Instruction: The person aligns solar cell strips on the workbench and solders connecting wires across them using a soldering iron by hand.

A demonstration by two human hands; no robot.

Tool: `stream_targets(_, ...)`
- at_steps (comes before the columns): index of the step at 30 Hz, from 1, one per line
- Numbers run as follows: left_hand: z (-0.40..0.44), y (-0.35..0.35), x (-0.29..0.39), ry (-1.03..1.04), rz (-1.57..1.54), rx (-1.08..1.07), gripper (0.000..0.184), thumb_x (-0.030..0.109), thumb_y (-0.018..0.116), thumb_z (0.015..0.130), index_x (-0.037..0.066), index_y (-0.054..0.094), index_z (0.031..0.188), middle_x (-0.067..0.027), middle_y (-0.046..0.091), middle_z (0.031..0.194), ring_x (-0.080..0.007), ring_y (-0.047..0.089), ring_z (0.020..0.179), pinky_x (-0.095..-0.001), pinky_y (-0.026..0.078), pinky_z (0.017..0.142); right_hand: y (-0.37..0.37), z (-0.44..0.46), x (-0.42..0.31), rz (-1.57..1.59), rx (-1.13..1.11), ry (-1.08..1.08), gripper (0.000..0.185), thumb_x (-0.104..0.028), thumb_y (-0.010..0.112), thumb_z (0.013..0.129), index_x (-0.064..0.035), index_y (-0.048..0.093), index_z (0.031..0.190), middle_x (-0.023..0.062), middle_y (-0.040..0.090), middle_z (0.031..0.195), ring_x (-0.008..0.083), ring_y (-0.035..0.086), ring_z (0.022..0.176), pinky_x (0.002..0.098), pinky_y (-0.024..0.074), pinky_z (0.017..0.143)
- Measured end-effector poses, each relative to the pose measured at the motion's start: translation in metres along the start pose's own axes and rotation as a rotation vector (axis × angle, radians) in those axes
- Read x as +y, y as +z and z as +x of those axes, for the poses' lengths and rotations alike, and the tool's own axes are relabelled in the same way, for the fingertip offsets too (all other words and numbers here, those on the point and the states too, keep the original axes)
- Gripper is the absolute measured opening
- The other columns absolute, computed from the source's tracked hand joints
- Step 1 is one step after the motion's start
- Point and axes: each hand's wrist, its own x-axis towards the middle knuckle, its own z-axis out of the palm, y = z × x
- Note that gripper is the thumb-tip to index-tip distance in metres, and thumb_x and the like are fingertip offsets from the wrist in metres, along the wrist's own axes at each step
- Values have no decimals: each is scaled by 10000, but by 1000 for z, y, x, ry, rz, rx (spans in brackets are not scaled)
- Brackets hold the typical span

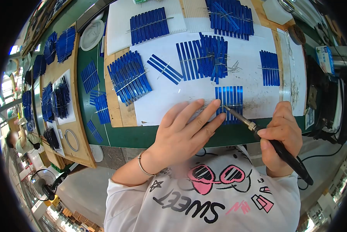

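My right hand (282, 137) is closed around the black handle of a soldering iron (285, 152). Its metal tip points up and left, reaching a row of thin blue strips (235, 94) on white paper. My left hand (189, 125) lies flat with fingers stretched out, its fingertips at the left edge of that row. A thin wire seems to cross the strips, but my fingers partly cover it. Just above lie a small group of blue strips (164, 69) joined by a wire and a longer row (189, 60) beside a heap of loose wires (234, 67).
Bundles of wired blue strips surround the paper: a large one (129, 77) at left, others (149, 26) on white corrugated board, and one (270, 67) at right. A round lid (92, 34) sits on the green mat. A wooden board (75, 127) holds more bundles; a fan (46, 185) stands lower left.
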Motion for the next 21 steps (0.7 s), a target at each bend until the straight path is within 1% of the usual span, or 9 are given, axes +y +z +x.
stream_targets(1,0,-1,0,6,5,-6,404,262,723,810,208,697,1209,-9,603,1372,-221,541,1191,-376,375,1026,0,1,0,2,17,-31,197,40,623,579,-45,629,756,20,493,597,207,404,551,358,313,609)
stream_targets(5,1,0,0,-1,2,-6,409,261,727,806,207,697,1210,-9,605,1371,-222,542,1190,-376,376,1024,-1,0,1,4,7,-41,197,38,625,579,-45,630,758,19,492,596,208,405,551,359,313,609)
stream_targets(6,0,0,0,-1,2,-7,409,261,727,806,207,697,1210,-9,605,1371,-222,542,1190,-376,376,1024,-2,-2,1,-7,-8,-21,112,-66,630,671,-54,612,781,24,486,602,205,413,571,382,314,631)
stream_targets(7,1,0,0,0,2,-7,409,260,727,805,207,698,1209,-10,606,1370,-222,542,1190,-377,375,1025,-2,-4,1,-18,-23,-3,121,-170,636,764,-64,593,804,29,479,608,201,421,590,406,315,653)
stream_targets(21,1,0,0,-4,9,-15,408,259,721,799,212,702,1204,-9,609,1365,-217,543,1190,-374,363,1038,-2,-5,2,-27,-18,-15,115,-167,640,781,-64,600,813,35,480,623,201,428,600,406,322,663)
